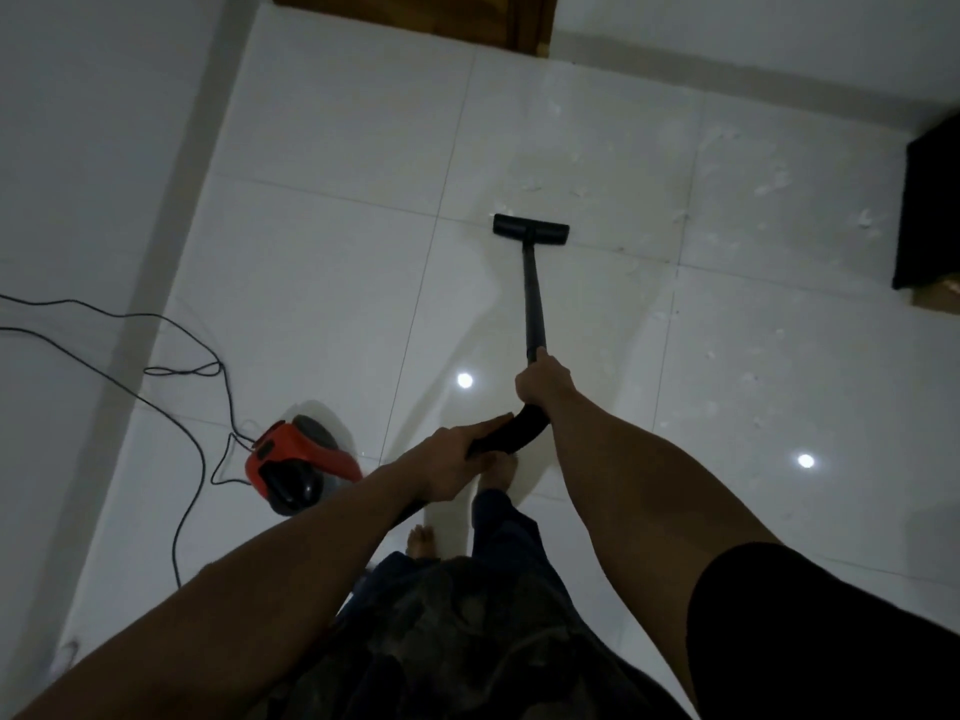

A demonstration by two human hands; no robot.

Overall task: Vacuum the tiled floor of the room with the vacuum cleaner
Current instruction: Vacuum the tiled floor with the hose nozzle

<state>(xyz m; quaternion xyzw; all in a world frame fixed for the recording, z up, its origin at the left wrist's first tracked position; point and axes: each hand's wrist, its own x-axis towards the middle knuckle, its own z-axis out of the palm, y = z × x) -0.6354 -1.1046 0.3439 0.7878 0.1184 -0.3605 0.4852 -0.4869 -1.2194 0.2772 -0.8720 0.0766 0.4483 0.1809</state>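
Note:
A red and black vacuum cleaner body sits on the white tiled floor at my left. Its black wand runs forward to a flat black floor head resting on a tile joint. My right hand grips the wand's lower end. My left hand holds the curved black handle just behind it. White scraps and dust lie scattered on the tiles ahead and to the right of the head.
A black power cord loops over the floor at left beside a white wall. A wooden door frame stands at the top. A black piece of furniture is at the right edge. My bare feet are below.

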